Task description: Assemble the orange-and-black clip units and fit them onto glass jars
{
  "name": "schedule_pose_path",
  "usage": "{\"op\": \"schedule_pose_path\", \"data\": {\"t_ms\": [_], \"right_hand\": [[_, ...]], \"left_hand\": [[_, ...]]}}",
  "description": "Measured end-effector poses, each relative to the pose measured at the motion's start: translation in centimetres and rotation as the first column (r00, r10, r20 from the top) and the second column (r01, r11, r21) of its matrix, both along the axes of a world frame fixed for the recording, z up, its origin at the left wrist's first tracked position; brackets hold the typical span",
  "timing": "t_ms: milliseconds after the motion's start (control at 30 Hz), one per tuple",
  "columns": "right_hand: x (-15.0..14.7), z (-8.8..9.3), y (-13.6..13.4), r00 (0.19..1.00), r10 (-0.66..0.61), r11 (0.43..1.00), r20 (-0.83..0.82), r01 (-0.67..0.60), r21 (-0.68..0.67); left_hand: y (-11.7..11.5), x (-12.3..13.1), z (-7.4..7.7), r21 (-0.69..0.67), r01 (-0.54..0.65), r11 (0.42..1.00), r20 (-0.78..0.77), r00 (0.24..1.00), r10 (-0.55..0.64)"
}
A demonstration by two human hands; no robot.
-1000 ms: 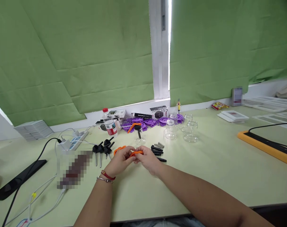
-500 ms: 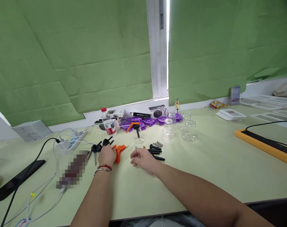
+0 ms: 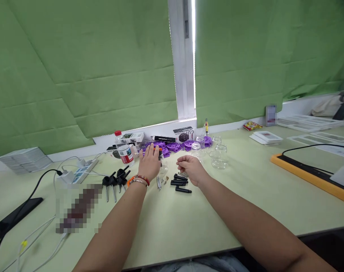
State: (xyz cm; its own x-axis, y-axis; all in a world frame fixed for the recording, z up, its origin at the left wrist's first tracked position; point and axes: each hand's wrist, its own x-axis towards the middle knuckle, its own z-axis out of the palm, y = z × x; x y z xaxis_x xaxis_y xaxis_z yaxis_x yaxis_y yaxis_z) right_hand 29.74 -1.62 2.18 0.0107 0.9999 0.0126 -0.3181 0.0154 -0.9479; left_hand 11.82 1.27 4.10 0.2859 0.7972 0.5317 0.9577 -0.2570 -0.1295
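Note:
My left hand (image 3: 149, 164) reaches forward with its fingers stretched out. It is beside a glass jar (image 3: 163, 168), partly covering the orange-handled black piece standing in it; whether it touches them I cannot tell. My right hand (image 3: 192, 169) hovers over the metal springs (image 3: 183, 174), thumb and fingertips pinched together; anything between them is too small to make out. Below it lie several black plastic rods (image 3: 179, 183). Thin metal rods (image 3: 158, 183) and small brass-coloured bits (image 3: 166, 180) lie between the hands. Orange handles (image 3: 130, 181) are mostly hidden by my left wrist.
Black pieces with metal shafts (image 3: 113, 182) lie left, near a bottle (image 3: 123, 149) and a power strip (image 3: 85, 170). Purple plastic parts (image 3: 172, 147) and boxes line the back. Glass jars (image 3: 219, 156) stand right of centre, with a yellow-framed device (image 3: 310, 179) farther right.
My left hand has left the orange handles, moving forward and right to the jar, its fingers now extended. My right hand has shifted right and slightly forward from the metal rods to the springs.

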Motion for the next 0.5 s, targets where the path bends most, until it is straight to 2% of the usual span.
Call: {"op": "schedule_pose_path", "data": {"t_ms": [133,267,333,400,500], "right_hand": [[1.9,-1.5,0.7,0.999,-0.049,0.997,0.006,0.049,-0.053],[2.4,-1.8,1.1,0.997,-0.061,0.997,0.042,0.062,-0.045],[2.5,-1.7,1.1,0.996,-0.062,0.997,0.059,0.064,-0.038],[2.5,-1.7,1.0,0.996,-0.051,0.998,0.074,0.054,-0.044],[2.6,-1.6,0.8,0.998,0.01,0.998,0.062,-0.007,-0.055]], "left_hand": [[2.1,-0.1,-0.5,-0.002,-0.032,0.999,0.042,0.999,0.032],[1.9,-0.7,-0.1,0.058,-0.003,0.998,0.108,0.994,-0.003],[1.3,-1.0,0.5,0.103,0.003,0.995,0.198,0.98,-0.023],[0.3,-1.4,1.2,0.157,0.0,0.988,0.347,0.936,-0.056],[-1.6,-1.9,2.1,0.18,0.078,0.981,0.585,0.793,-0.17]]}}
